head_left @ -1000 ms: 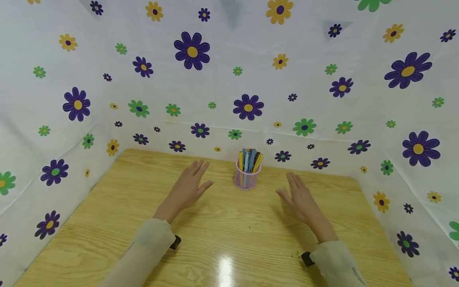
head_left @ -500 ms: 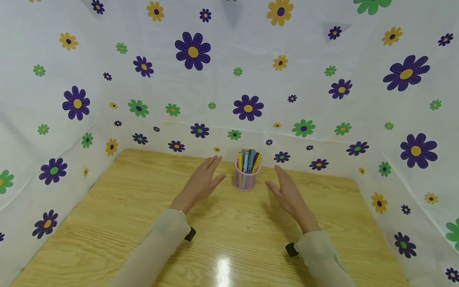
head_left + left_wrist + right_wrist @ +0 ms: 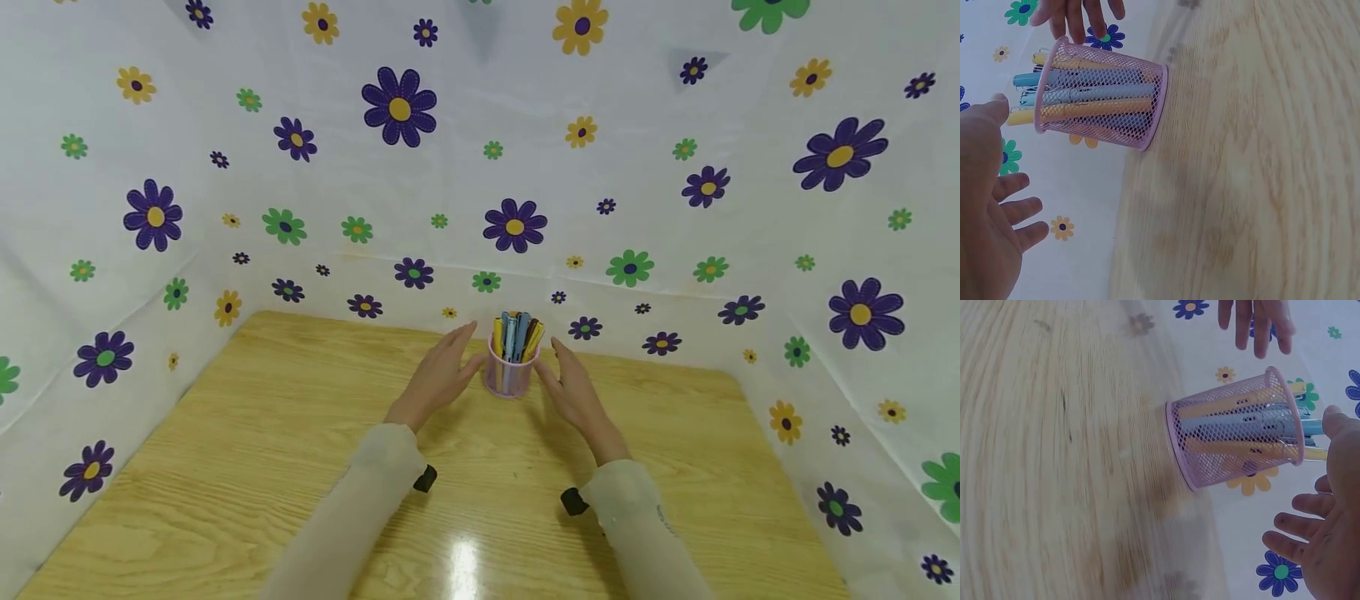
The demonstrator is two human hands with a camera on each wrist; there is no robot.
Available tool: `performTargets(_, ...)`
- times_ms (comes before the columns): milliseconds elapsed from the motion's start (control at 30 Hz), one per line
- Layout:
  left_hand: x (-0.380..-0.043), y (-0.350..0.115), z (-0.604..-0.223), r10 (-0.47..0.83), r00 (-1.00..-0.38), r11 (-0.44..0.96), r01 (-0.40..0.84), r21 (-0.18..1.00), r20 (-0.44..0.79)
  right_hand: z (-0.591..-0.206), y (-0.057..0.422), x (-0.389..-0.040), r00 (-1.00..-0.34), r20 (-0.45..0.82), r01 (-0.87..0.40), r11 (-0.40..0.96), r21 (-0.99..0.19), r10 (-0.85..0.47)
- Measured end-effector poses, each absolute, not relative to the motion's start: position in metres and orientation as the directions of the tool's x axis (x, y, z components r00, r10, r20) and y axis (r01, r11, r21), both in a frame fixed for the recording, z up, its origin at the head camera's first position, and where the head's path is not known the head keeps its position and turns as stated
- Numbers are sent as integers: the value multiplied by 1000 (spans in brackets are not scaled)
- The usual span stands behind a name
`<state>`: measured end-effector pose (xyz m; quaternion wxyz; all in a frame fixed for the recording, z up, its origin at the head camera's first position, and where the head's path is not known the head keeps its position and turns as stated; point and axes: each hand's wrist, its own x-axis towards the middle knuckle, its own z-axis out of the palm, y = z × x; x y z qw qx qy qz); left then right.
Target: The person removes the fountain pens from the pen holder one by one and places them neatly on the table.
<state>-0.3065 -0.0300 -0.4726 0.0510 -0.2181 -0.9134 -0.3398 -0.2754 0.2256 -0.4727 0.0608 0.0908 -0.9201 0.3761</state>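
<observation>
A pink mesh pen cup (image 3: 507,381) stands upright on the wooden table near the back wall. It holds several pens (image 3: 517,335) with yellow, blue and dark barrels, their ends rising above the rim. My left hand (image 3: 437,377) is just left of the cup, fingers extended and thumb near the rim. On the other side, my right hand (image 3: 579,398) mirrors it with straight fingers. Both wrist views show gaps between the fingers and the mesh wall (image 3: 1100,94); whether a thumb touches the rim is unclear. Neither hand holds anything.
The wooden table (image 3: 300,467) extends to both sides and in front of the cup. A white sheet with printed flowers (image 3: 450,167) encloses the back, left and right. Black bands (image 3: 425,479) sit at the wrists, beside pale sleeves (image 3: 360,500).
Both hands have moved inward from either side toward the pen cup, the left one to the right and the right one to the left. The cup stays in place.
</observation>
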Motion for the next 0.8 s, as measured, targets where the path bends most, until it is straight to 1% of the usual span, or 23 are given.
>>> performTargets(133,-310,-22,-477,340,-918,657,388,646,206,-476,218,-280,-976,189,-213,667,-714,-109)
performTargets(267,-314,-17,-479,309,-930,618,357,701,201,-477,211,-286,-972,214,-227,623,-748,-97)
performTargets(400,-319,-13,-482,284,-938,547,329,769,200,-479,206,-289,-975,209,-212,593,-777,-75)
performTargets(533,-324,-9,-488,263,-946,501,300,812,187,-483,202,-291,-979,195,-193,579,-792,-60)
performTargets(800,-326,-2,-496,271,-951,368,248,896,152,-487,198,-293,-981,192,-178,535,-826,-31)
